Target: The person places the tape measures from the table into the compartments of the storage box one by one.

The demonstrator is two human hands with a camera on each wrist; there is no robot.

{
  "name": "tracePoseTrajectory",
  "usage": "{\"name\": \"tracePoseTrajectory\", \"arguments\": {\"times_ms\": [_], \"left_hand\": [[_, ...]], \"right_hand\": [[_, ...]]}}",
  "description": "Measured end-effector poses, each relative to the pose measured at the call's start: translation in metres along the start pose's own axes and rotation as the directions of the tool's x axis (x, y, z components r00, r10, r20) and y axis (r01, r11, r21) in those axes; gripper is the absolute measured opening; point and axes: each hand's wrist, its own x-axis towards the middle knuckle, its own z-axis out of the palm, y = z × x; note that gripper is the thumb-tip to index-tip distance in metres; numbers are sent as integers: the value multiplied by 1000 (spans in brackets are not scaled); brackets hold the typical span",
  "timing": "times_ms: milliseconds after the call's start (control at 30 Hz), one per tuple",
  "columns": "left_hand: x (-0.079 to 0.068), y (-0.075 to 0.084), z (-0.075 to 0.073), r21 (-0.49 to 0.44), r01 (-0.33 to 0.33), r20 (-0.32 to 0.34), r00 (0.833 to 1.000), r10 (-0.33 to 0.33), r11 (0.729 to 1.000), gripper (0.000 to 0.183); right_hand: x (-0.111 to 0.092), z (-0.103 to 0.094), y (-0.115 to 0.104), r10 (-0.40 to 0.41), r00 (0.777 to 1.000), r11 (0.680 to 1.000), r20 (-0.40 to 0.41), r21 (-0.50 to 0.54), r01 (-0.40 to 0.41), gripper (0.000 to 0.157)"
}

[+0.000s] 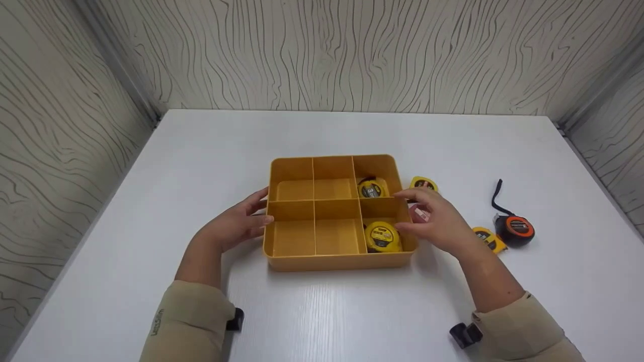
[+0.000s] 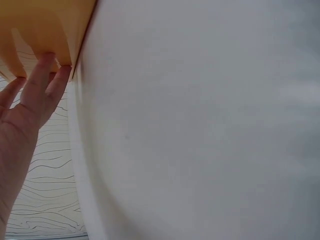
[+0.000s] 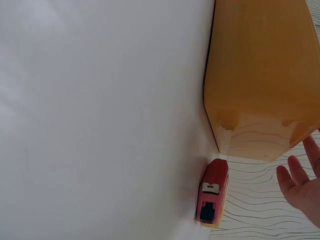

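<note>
A mustard-yellow organizer box with six compartments sits on the table. My left hand rests against its left wall, thumb at the rim. In the left wrist view its fingers touch that wall, fairly straight. At the opposite side, my right hand has fingertips and thumb spread at the box's right rim. One yellow tape measure lies in the back right compartment, and a larger yellow tape measure lies in the front right one. Partly hidden under the right hand is a red tape measure, just outside the box.
Beyond the right hand lies another yellow tape measure. Farther right are a yellow tape measure, partly covered by the forearm, and a black-and-orange tape measure with a strap. Wood-patterned panels enclose the white table.
</note>
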Motion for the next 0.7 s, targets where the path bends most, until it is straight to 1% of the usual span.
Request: {"name": "tracePoseTrajectory", "arguments": {"times_ms": [67,167,333,400,500,600,700], "left_hand": [[0,0,0,5,4,0,1000,-4,1000,84],[2,-3,-1,7,1,-7,1000,-1,1000,85],[4,-3,-1,14,-1,-18,1000,2,1000,86],[4,-3,0,17,0,-22,1000,0,1000,86],[4,-3,-1,18,-2,-19,1000,3,1000,86],[4,-3,0,9,-5,-17,1000,5,1000,86],[3,-3,0,5,1,-25,1000,-1,1000,85]], "right_hand": [[1,-4,0,-20,1000,1000,-11,-5,20,57],[2,-11,2,-13,1000,1000,-22,5,13,59],[2,-20,7,9,998,999,-61,32,-7,52],[1,-23,10,30,997,998,-74,50,-27,51],[0,-25,15,87,993,993,-83,93,-79,55],[0,-27,20,148,985,982,-86,127,-136,63],[2,-28,27,179,979,979,-94,114,-168,70]]}}
